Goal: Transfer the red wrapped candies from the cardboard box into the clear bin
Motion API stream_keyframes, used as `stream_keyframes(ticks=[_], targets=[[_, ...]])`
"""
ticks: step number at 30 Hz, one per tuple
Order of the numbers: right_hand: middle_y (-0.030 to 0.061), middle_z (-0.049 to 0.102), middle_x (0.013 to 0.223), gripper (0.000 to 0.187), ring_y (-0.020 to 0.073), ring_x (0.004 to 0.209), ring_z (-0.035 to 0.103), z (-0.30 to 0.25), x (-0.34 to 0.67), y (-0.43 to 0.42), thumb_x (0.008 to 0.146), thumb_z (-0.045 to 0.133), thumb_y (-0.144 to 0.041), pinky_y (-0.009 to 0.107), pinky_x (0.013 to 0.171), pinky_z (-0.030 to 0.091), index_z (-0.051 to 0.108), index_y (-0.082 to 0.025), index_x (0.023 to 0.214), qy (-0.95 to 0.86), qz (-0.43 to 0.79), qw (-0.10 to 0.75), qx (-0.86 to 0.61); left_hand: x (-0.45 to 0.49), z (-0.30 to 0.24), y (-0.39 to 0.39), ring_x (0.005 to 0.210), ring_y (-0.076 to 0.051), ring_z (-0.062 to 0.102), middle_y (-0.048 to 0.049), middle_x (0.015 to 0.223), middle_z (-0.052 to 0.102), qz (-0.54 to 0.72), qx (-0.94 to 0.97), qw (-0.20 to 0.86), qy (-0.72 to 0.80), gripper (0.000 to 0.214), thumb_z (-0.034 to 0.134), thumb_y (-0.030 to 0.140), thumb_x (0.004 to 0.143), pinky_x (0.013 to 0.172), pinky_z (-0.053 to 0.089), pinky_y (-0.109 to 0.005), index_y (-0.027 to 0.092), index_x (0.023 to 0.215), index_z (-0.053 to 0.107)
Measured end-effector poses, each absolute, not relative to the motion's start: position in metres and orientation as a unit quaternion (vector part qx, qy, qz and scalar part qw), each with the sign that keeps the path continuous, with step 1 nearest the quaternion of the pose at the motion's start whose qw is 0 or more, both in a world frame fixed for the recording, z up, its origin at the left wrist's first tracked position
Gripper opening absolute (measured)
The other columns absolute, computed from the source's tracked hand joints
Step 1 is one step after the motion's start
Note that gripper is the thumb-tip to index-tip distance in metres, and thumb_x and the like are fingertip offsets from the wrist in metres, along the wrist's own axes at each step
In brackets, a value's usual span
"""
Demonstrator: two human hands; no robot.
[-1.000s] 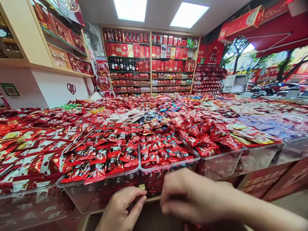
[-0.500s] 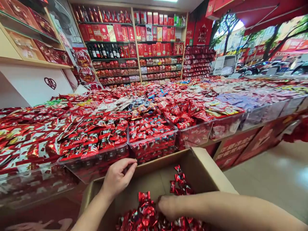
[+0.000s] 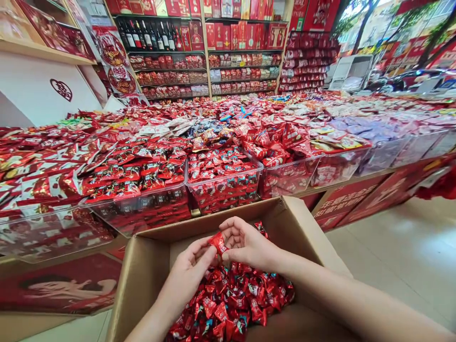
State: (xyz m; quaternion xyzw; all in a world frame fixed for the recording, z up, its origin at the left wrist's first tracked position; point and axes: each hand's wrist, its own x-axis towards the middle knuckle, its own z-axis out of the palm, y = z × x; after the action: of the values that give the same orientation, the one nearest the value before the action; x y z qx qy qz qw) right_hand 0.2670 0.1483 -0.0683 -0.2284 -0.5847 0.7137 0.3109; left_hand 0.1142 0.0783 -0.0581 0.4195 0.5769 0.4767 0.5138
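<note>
Both hands are above the pile in an open cardboard box point(image 3: 130, 280). A red-wrapped candy point(image 3: 218, 242) is pinched between the thumb and fingers of my left hand point(image 3: 190, 266). My right hand point(image 3: 245, 244) curls around the other side of the same candy, its thumb and bent fingers close against the wrapper. Whether more candies lie inside the right palm, I cannot tell. Beneath the hands, many loose red candies point(image 3: 231, 299) with shiny twisted wrappers and some blue-green spots are heaped on the box floor.
Beyond the box stands a row of clear plastic bins, one with small red packets point(image 3: 221, 164), another with red-and-black packets point(image 3: 138, 178). A wide display of packets stretches behind them. Shelves with bottles point(image 3: 147, 38) and red boxes line the back wall. Tiled floor point(image 3: 399, 247) shows at right.
My right hand has come up out of the candy pile to meet my left hand. The left has moved right and down, and a candy now shows between them. The view has tilted down.
</note>
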Motion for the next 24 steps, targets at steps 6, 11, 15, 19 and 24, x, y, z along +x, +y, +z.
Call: stream_keyframes(ticks=[6,11,15,19,24], targets=[[-0.0016,0.054,0.074,0.028,0.0086,0.063,0.052,-0.073,0.267,0.134,0.062,0.068,-0.019,0.023,0.058,0.044,0.054,-0.017,0.086,-0.610,0.660,0.356,-0.256,0.115,-0.063,0.080,0.063,-0.007,0.054,0.0034,0.073,0.063,0.541,0.404,0.503,0.541,0.011,0.070,0.027,0.064,0.056,0.044,-0.014,0.021,0.072,0.068],[0.0029,0.061,0.071,0.004,0.0112,0.067,0.055,-0.063,0.275,0.136,0.072,0.061,-0.019,0.023,0.062,0.045,0.060,-0.016,0.071,-0.758,0.408,0.468,-0.198,0.120,-0.060,0.073,0.074,-0.010,0.056,-0.0002,0.100,0.060,0.578,0.362,0.550,0.481,0.016,0.064,0.033,0.070,0.069,0.048,-0.020,0.021,0.080,0.066],[0.0065,0.062,0.077,0.009,0.0129,0.071,0.052,-0.060,0.281,0.135,0.078,0.051,-0.012,0.026,0.063,0.044,0.059,-0.015,0.078,-0.853,0.193,0.467,-0.133,0.127,-0.056,0.071,0.090,-0.015,0.057,-0.0022,0.103,0.061,0.586,0.357,0.542,0.485,0.033,0.066,0.035,0.068,0.078,0.048,-0.020,0.023,0.098,0.059],[0.0071,0.058,0.090,0.014,0.0150,0.083,0.049,-0.060,0.285,0.133,0.077,0.052,-0.013,0.030,0.073,0.043,0.056,-0.017,0.090,-0.858,0.221,0.435,-0.159,0.129,-0.054,0.073,0.090,-0.013,0.058,0.0000,0.094,0.065,0.598,0.365,0.483,0.525,0.034,0.073,0.021,0.061,0.076,0.049,-0.017,0.023,0.092,0.059],[0.0064,0.054,0.100,0.031,0.0145,0.088,0.050,-0.062,0.283,0.129,0.074,0.057,-0.019,0.026,0.072,0.045,0.048,-0.019,0.104,-0.784,0.391,0.430,-0.217,0.126,-0.054,0.073,0.086,-0.013,0.061,-0.0005,0.094,0.065,0.593,0.359,0.494,0.525,0.035,0.073,0.020,0.060,0.074,0.051,-0.018,0.022,0.092,0.059]])
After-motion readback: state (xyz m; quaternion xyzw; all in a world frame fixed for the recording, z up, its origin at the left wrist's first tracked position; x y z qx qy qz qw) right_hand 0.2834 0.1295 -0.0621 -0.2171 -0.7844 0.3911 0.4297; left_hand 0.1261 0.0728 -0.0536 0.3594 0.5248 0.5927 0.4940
